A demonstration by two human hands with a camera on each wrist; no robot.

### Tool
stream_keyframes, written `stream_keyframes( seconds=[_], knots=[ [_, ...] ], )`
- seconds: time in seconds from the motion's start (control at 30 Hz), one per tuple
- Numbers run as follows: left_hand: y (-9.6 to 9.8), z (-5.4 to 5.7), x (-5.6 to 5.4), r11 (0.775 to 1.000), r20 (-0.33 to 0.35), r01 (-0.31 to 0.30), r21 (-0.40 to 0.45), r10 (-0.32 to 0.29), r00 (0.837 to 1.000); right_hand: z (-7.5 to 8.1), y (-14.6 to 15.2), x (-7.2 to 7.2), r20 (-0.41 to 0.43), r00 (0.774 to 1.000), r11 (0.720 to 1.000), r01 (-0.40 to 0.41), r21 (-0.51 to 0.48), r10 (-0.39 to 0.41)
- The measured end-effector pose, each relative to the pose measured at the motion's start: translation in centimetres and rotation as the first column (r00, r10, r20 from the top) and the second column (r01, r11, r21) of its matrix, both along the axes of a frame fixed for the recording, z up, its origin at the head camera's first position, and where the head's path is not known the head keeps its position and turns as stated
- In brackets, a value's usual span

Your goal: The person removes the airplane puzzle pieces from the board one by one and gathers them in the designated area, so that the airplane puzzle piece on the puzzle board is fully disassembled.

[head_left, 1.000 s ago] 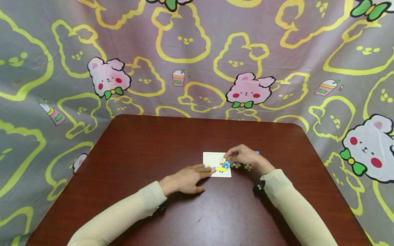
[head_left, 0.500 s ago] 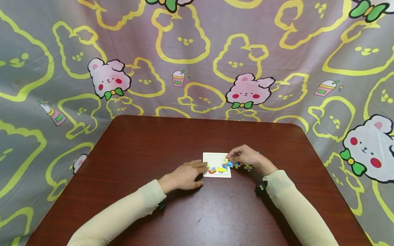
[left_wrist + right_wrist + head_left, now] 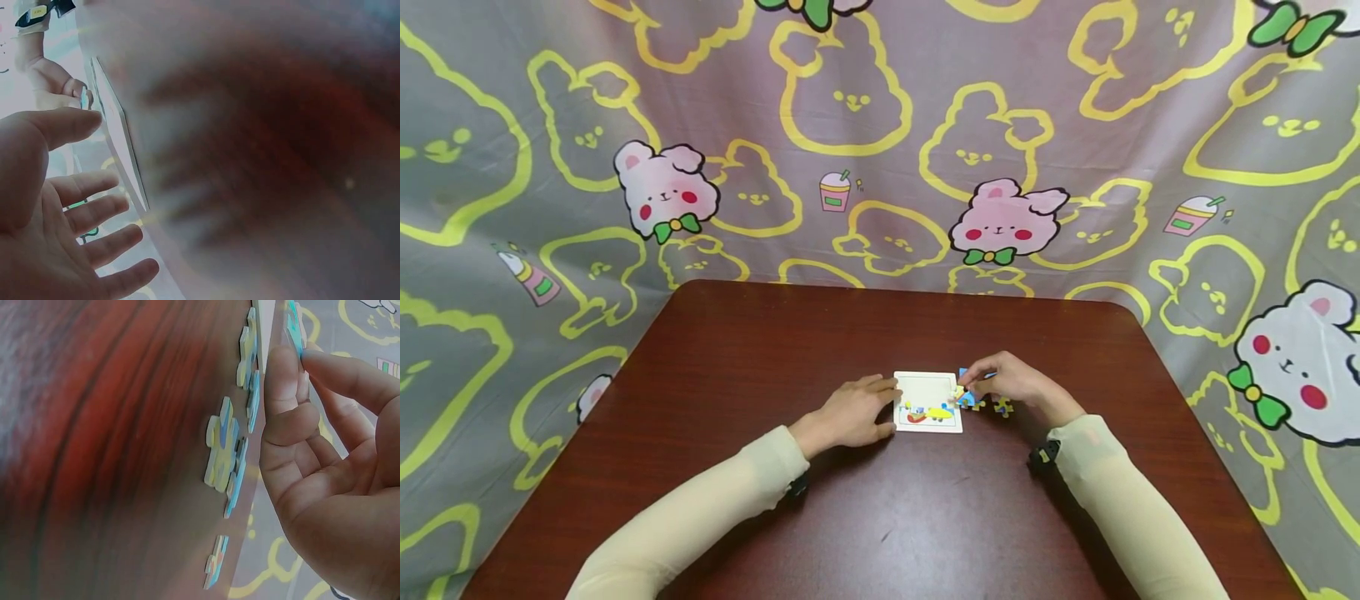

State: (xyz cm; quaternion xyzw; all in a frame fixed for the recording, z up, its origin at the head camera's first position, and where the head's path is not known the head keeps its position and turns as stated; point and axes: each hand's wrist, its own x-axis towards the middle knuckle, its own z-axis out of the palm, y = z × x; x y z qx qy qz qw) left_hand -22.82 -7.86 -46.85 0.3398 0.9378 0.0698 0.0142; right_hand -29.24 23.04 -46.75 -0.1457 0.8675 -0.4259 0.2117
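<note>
A white puzzle board (image 3: pixel 927 387) lies on the table, with joined pieces (image 3: pixel 928 413) showing red and yellow shapes along its near side. My left hand (image 3: pixel 855 412) is at the board's left edge, fingers spread and fairly straight; in the left wrist view the palm and fingers (image 3: pixel 94 250) show loosely extended. Between thumb and fingers, my right hand (image 3: pixel 1009 379) pinches a blue and yellow puzzle piece (image 3: pixel 294 328) beside the board's right edge. The piece is held up above the table in the right wrist view. Part of it is hidden by the fingertips.
Several loose puzzle pieces (image 3: pixel 222 450) lie on the table to the right of the board, partly under the right hand. The brown wooden table (image 3: pixel 760 350) ends at a patterned curtain (image 3: pixel 880 167) behind and at both sides.
My left hand has drawn back from over the board to its left edge, uncovering the joined pieces. My right hand has shifted slightly right with the puzzle piece, off the board's right side.
</note>
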Motion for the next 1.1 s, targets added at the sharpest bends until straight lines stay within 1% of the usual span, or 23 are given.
stream_keyframes(
  seconds=[0.17, 0.43, 0.6, 0.7, 0.87, 1.1],
  knots=[
    [0.0, 0.0, -0.4, 1.0, 0.008, -0.012, -0.021, 0.012, 1.0, -0.1, 0.6, -0.1, 0.002, 1.0, 1.0, 0.007, 0.01, -0.007],
    [0.1, 0.1, -0.7, 0.999, 0.029, -0.016, -0.038, 0.018, 0.999, -0.2, 2.1, 0.0, -0.006, 1.0, 0.999, 0.016, 0.043, -0.016],
    [0.2, -0.1, -0.9, 0.998, 0.031, -0.026, -0.058, 0.028, 0.999, -0.3, 3.1, -0.1, 0.004, 1.0, 0.999, 0.03, 0.024, -0.03],
    [0.3, -0.2, -1.0, 0.998, 0.039, -0.031, -0.062, 0.034, 0.999, -0.3, 3.7, -0.1, -0.006, 1.0, 1.0, 0.021, 0.017, -0.021],
    [0.3, -0.3, -1.2, 0.997, 0.068, -0.042, -0.064, 0.046, 0.997, -0.3, 4.6, 0.0, -0.026, 1.0, 1.0, 0.017, 0.015, -0.016],
    [0.4, -0.3, -1.3, 0.996, 0.097, -0.057, -0.065, 0.063, 0.993, -0.2, 6.0, 0.1, -0.014, 0.999, 0.999, 0.036, 0.02, -0.035]
  ],
)
